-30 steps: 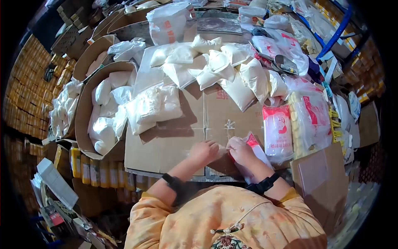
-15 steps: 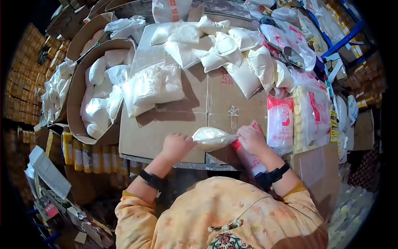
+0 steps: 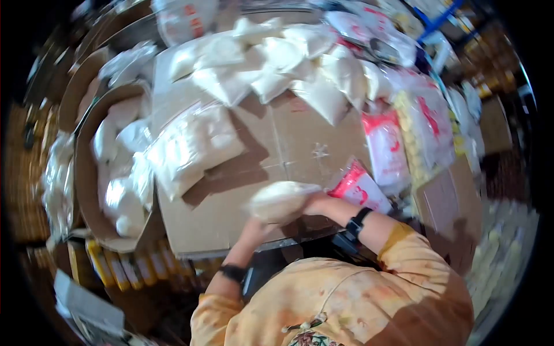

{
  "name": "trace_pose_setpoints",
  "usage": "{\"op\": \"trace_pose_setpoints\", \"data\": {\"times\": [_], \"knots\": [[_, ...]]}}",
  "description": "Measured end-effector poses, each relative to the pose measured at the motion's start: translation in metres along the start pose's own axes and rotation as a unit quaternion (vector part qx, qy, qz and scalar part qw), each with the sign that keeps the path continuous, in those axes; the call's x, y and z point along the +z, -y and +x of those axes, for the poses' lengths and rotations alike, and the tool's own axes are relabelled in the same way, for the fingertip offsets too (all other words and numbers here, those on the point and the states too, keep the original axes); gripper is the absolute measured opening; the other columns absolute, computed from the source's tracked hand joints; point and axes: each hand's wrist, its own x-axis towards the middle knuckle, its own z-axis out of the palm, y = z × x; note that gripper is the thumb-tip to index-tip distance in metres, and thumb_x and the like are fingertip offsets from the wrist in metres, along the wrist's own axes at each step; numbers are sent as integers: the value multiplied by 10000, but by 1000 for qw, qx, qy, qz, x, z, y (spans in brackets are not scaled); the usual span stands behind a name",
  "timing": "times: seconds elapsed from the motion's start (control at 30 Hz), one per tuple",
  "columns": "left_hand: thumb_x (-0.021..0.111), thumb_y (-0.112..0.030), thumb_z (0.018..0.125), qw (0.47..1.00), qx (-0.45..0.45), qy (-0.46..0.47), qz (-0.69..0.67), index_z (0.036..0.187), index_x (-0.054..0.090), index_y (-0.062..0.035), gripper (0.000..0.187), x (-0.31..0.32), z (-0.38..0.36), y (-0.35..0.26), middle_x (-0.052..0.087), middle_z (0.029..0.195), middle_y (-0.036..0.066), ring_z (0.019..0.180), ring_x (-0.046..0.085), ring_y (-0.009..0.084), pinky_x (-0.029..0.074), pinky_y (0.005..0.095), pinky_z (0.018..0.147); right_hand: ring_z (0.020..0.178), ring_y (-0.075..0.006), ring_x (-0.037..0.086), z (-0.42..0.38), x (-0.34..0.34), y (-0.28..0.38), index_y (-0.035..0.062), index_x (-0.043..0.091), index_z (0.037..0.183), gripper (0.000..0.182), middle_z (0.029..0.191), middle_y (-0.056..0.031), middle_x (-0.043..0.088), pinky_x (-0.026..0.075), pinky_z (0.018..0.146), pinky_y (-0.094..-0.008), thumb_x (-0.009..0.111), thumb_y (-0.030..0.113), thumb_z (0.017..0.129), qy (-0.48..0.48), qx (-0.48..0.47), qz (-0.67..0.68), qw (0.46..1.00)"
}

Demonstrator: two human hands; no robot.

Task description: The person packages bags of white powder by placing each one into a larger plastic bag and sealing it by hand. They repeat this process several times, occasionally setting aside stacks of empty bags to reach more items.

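A clear plastic bag of white powder (image 3: 283, 200) is held between my two hands just above the front part of the cardboard-covered table (image 3: 254, 179). My left hand (image 3: 261, 228) grips its lower left side, blurred by motion, with the fingers mostly hidden by the bag. On the right end, my right hand (image 3: 314, 203) is closed, its fingers also partly behind the bag. Close to my right wrist lies a pink-and-white printed packet (image 3: 362, 187). To the left of the held bag rests a large clear bag of white contents (image 3: 199, 147).
Several powder bags (image 3: 283, 55) are heaped at the back of the table. An open carton (image 3: 86, 190) with white bags stands on the left. More printed packets (image 3: 388, 147) lie along the right side, beside a cardboard piece (image 3: 447, 202).
The bag has moved left and toward my body and is tilted. My right hand has come inward from the printed packet, which now shows more fully. The camera view has turned.
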Motion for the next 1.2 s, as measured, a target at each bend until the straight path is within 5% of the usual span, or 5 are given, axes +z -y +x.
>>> {"op": "trace_pose_setpoints", "data": {"times": [0.07,0.27,0.47,0.7,1.2], "knots": [[601,-134,804,969,-99,-72,-213,1192,458,4,436,-29,-27,1,563,1099,107,1031,512,201,412,326,889,960,-293,576,17,5,19,139,552,1133,532,1034,-155,605,448,835,-366,657,425,696,87,242,64,964],[499,14,811,910,-81,-338,-225,1422,20,-136,791,-113,-80,-11,269,1365,148,1185,378,265,351,370,958,837,-246,615,75,67,56,98,381,1295,572,1066,-147,588,473,755,-345,616,198,783,-26,81,255,963],[631,23,664,903,-131,-346,218,1405,179,-117,879,-96,-82,77,215,1363,263,1223,293,434,297,457,990,935,-316,570,-37,-8,-6,79,557,1084,294,1043,-143,590,456,799,-396,551,189,811,-160,191,27,968],[580,36,711,879,-55,-392,268,1381,225,-79,766,-79,-77,55,170,1396,236,1232,295,404,280,454,1003,1065,-342,498,-303,-166,-59,47,513,1145,438,1153,-172,528,411,882,-410,599,242,763,-359,567,-328,665],[601,-6,716,944,173,-77,270,1157,502,-80,458,54,62,-158,455,1228,165,1162,412,351,351,406,959,1106,-352,431,-398,-153,-55,66,504,1065,440,1230,-155,424,396,873,-451,634,263,694,-204,564,-357,716]]}}
